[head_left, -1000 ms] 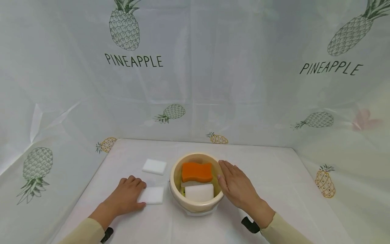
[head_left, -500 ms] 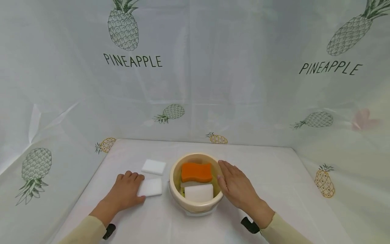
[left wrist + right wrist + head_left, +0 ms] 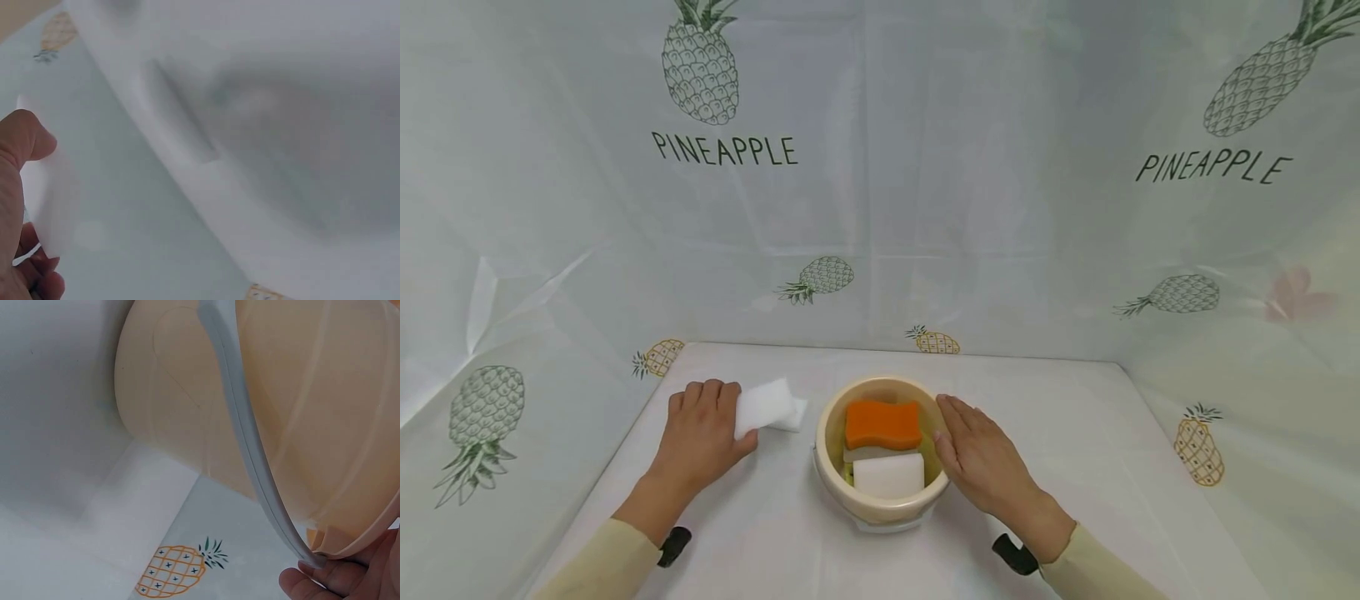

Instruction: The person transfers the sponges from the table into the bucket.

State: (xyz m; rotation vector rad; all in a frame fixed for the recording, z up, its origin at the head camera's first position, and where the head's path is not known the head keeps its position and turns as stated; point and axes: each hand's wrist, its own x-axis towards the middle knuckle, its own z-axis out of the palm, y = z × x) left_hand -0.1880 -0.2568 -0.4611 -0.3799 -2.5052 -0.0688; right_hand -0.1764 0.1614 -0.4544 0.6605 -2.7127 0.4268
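Observation:
Lifted off the table, a white sponge (image 3: pixel 763 406) is pinched between the thumb and fingers of my left hand (image 3: pixel 700 433). The left wrist view shows the thumb on one face of that sponge (image 3: pixel 47 194). Partly behind it, a second white sponge (image 3: pixel 797 417) lies on the table. My right hand (image 3: pixel 985 458), fingers straight, rests against the right rim of a cream bucket (image 3: pixel 829 467). Inside the bucket are an orange wavy sponge (image 3: pixel 882 423) and a white sponge (image 3: pixel 889 476), with more pieces partly hidden underneath.
The bucket's grey handle (image 3: pixel 244 425) hangs down along its outside. A white cloth covers the table (image 3: pixel 1075 433), and pineapple-printed sheeting (image 3: pixel 962 208) rises behind it and at both sides.
My left hand has slid the near sponge away from me, then raised it off the table towards the other loose one. The right hand and bucket have stayed put.

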